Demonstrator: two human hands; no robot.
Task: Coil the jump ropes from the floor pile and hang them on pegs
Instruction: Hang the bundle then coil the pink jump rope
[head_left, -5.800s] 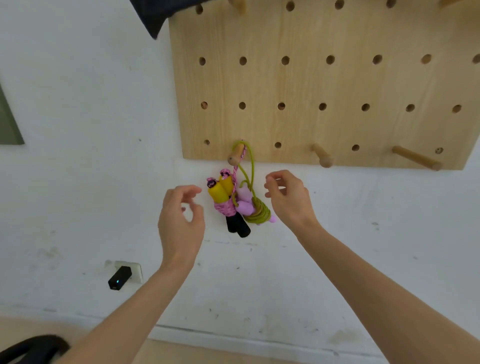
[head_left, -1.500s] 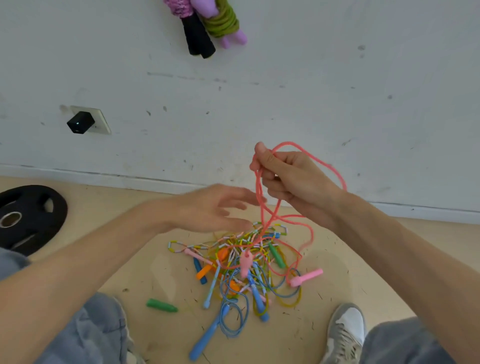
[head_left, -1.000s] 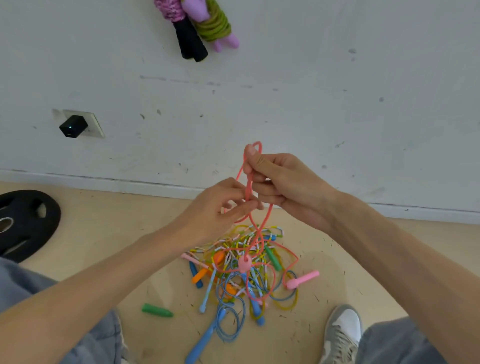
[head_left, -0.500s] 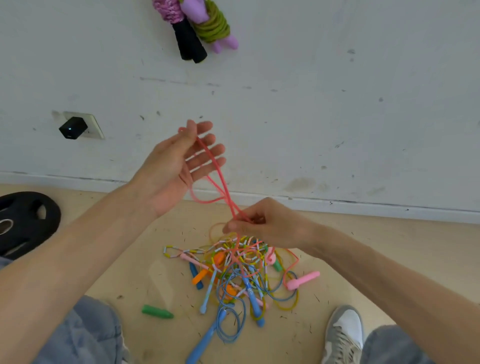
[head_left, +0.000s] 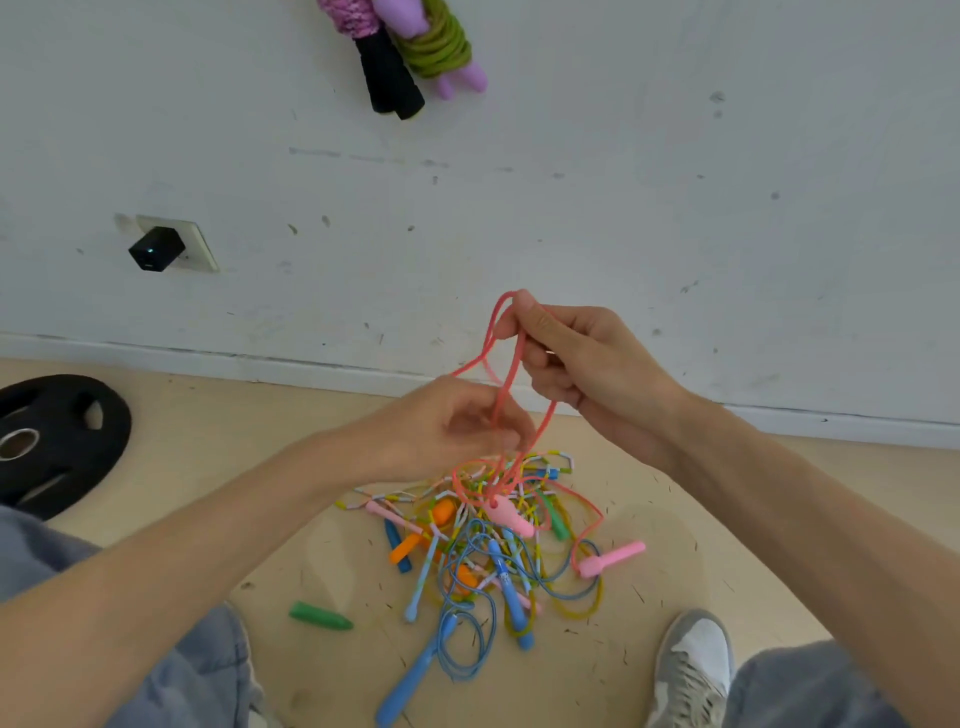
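Jump rope (head_left: 511, 369), pink, mid-coil above the pile (head_left: 483, 566) on the floor (head_left: 218, 467) near its wall edge. Right hand (head_left: 592, 364) fingers clamped on its loops; left hand (head_left: 447, 431) fingers pinching a strand. Next move likely needs slack drawn free of the tangle.

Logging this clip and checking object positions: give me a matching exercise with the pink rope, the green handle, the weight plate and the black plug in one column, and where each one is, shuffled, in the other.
Things:
1. pink rope
2. green handle
3. weight plate
4. black plug

Places:
A. alone on the floor, left of the pile
B. in the wall socket
C. held by the left hand and the right hand
D. flat on the floor at the left edge of the view

Pairs: 1-C, 2-A, 3-D, 4-B.
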